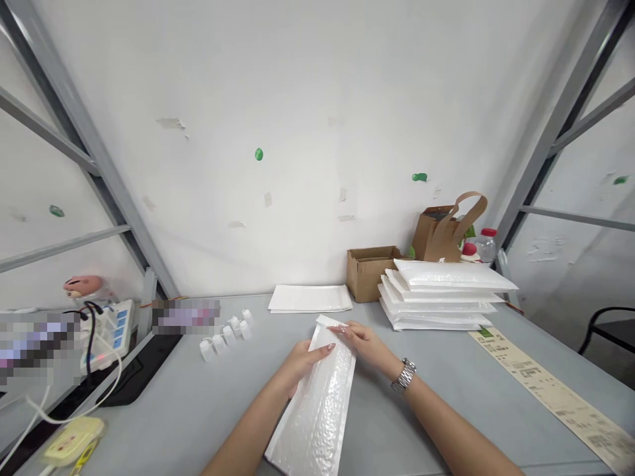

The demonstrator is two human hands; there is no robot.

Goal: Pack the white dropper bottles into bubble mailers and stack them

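Note:
A white bubble mailer (322,403) slants across the near middle of the grey table, its narrow end pointing away from me. My left hand (303,362) grips its left edge, thumb lying on top and the other fingers mostly hidden beneath. At the far end, my right hand (360,340), with a metal watch on the wrist, pinches the mailer near its flap. What is inside the mailer cannot be seen. Behind it lie a few flat white mailers (310,298). Several small white plug-like pieces (225,335) stand to the left of my hands.
A stack of filled white mailers (441,295) is at the back right, beside an open cardboard box (372,272) and a brown paper bag (436,235). A printed label strip (550,390) runs along the right. A power strip (114,337) with cables sits left.

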